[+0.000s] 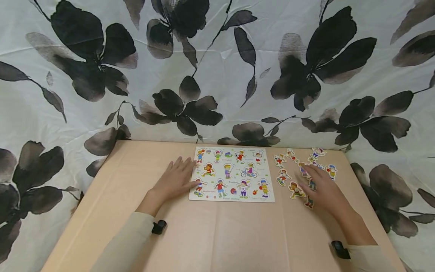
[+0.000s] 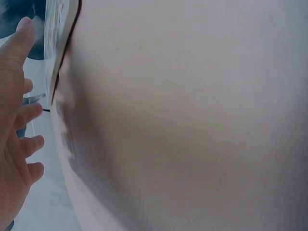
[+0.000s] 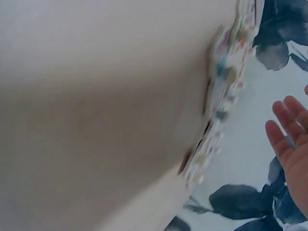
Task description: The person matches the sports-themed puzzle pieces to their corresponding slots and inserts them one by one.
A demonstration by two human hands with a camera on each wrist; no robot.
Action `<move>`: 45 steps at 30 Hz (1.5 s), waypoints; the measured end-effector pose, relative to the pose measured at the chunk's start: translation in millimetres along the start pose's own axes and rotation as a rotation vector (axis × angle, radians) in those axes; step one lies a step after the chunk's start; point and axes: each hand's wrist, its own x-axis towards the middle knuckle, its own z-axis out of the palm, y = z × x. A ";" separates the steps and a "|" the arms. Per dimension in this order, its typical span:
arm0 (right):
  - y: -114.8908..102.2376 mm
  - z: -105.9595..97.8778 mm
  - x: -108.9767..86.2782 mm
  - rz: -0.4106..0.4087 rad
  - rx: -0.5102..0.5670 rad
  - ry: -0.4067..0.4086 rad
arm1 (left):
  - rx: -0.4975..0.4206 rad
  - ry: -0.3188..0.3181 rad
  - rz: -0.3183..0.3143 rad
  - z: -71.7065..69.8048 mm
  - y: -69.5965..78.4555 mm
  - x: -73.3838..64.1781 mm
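A flat white picture board [image 1: 263,172], printed with small cartoon children at sports, lies near the table's far edge. My left hand [image 1: 175,177] is at its left side, fingers extended, with the thumb reaching over the lower left corner. In the left wrist view, the left hand [image 2: 13,120] appears beside the board's edge [image 2: 65,41]. Several cut-out figure pieces [image 1: 296,190] lie scattered right of the board. Over them hovers my right hand [image 1: 323,190], its fingers loosely extended and partly hiding some. The right wrist view shows that hand [image 3: 296,159] holding nothing, near the pieces [image 3: 224,72].
Under everything is a pale tan tabletop [image 1: 244,234]. Behind and beside it hangs white cloth [image 1: 238,83] with dark flower prints. Each wrist carries a small black device, one at the left cuff [image 1: 159,227] and one at the right cuff [image 1: 340,250].
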 end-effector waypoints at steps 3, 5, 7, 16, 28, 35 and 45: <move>8.1 0.0 -8.8 0.012 -0.020 0.000 | -0.004 -0.015 0.014 2.4 -5.9 -0.5; 12.9 0.2 -15.7 0.026 -0.011 0.008 | -0.006 -0.019 0.026 3.4 -9.0 -0.5; 18.3 0.3 -21.8 0.036 0.017 0.015 | -0.017 -0.015 0.039 4.3 -11.0 -0.2; 35.1 -0.5 -37.0 0.122 0.043 -0.048 | -0.074 -0.059 0.057 6.5 -11.1 -1.0; 40.3 10.5 -36.2 0.064 0.061 -0.096 | -0.091 -0.069 0.069 2.2 -18.9 0.4; 41.0 15.3 -37.1 0.006 0.060 -0.060 | -0.109 -0.069 0.077 3.9 -21.7 2.5; 38.4 17.3 -36.0 0.053 0.042 -0.128 | -0.117 -0.092 0.052 6.2 -21.3 4.6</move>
